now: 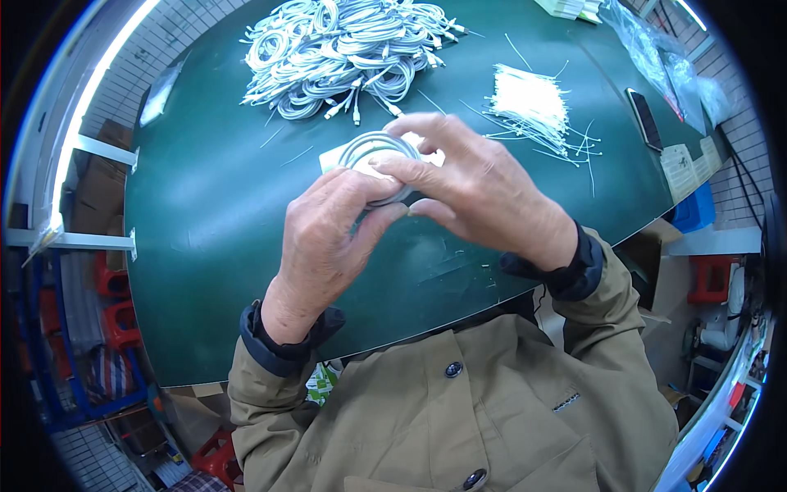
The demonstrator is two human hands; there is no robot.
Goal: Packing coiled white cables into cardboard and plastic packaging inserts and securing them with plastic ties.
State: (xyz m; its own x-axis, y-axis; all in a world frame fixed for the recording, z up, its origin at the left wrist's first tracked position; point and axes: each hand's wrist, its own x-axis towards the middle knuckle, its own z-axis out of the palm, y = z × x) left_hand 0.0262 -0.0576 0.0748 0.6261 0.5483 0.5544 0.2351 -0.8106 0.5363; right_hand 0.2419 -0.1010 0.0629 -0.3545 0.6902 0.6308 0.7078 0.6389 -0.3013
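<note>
Brown jacket [541, 418], nearest my remote view. Left hand [328, 217]: angled up-right, fingertips pinching the lower edge of one grey cable coil [375, 139]. Right hand [488, 184]: angled up-left, fingers spread, curled at its right side; whether gripping, I cannot tell. Coil: above green table [221, 230], round face toward me; long axis finger-hidden.
</note>
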